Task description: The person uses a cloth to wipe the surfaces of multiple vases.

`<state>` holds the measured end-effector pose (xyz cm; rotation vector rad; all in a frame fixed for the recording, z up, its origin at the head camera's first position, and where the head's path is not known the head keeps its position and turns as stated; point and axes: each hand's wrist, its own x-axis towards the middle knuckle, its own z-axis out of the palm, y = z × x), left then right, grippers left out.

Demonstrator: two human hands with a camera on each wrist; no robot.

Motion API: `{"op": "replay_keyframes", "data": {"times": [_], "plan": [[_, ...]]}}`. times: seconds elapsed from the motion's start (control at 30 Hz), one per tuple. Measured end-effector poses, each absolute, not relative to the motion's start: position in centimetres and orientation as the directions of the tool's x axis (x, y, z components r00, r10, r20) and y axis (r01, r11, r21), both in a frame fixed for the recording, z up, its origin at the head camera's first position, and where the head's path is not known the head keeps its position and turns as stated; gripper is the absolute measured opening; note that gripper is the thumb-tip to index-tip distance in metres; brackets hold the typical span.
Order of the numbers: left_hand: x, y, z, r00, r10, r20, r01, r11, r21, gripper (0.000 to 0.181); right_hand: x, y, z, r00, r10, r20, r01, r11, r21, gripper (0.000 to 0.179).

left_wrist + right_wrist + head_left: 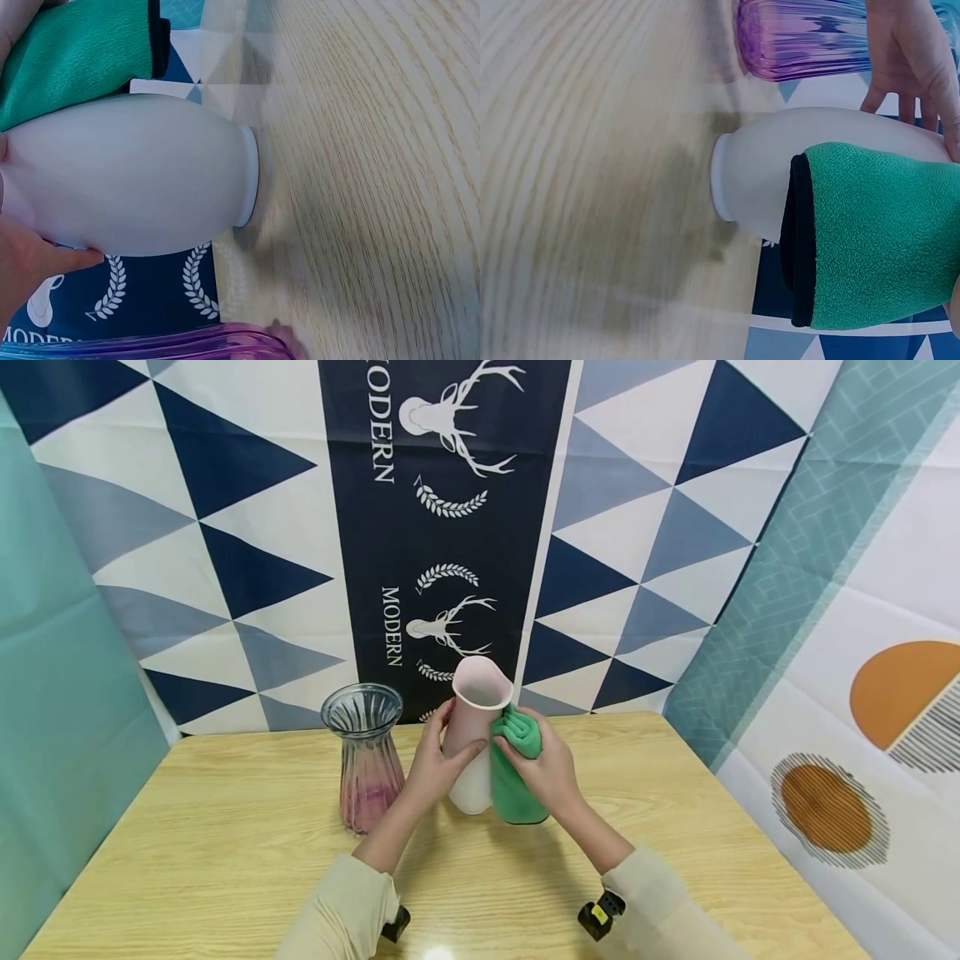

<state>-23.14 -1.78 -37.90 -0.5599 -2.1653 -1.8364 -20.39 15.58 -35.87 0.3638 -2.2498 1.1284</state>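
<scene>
A pale vase point(471, 783), pinkish toward its flared mouth and white below, stands between the two hands, its foot at or just over the table. My left hand point(437, 760) grips its neck from the left, thumb at the front and fingers behind. On the other side, my right hand point(551, 764) holds a folded green cloth point(517, 793) against the vase. In the right wrist view the cloth point(885, 236) shows a black edging and covers part of the vase point(765, 161). The left wrist view shows the vase's rounded body point(142, 176) and narrow foot.
Left of the hands stands a ribbed glass vase point(367, 760), bluish at the rim and pink below, close to my left forearm. The light wooden table point(225, 860) ends at a patterned backdrop point(262, 552). A printed sheet point(847, 693) borders the right side.
</scene>
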Motion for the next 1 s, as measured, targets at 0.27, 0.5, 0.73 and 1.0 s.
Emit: {"op": "replay_keyframes", "data": {"times": [0.27, 0.5, 0.73, 1.0], "plan": [[-23.2, -1.7, -38.0, -0.904, 0.135, 0.407, 0.423, 0.129, 0.897, 0.074, -20.1, 16.1, -37.2, -0.787, -0.001, 0.617, -0.477, 0.635, -0.608, 0.052], [-23.3, -1.7, -38.1, -0.903, 0.120, 0.414, 0.428, 0.141, 0.893, 0.074, -19.7, 16.3, -38.2, -0.824, -0.008, 0.567, -0.430, 0.660, -0.615, 0.051], [-23.1, -1.8, -37.8, -0.911, 0.118, 0.396, 0.411, 0.149, 0.900, 0.074, -19.3, 16.7, -39.6, -0.846, -0.019, 0.533, -0.400, 0.685, -0.609, 0.051], [-23.0, -1.7, -37.6, -0.902, 0.105, 0.418, 0.430, 0.138, 0.892, 0.073, -18.7, 17.0, -41.0, -0.879, -0.030, 0.476, -0.356, 0.706, -0.613, 0.050]]}}
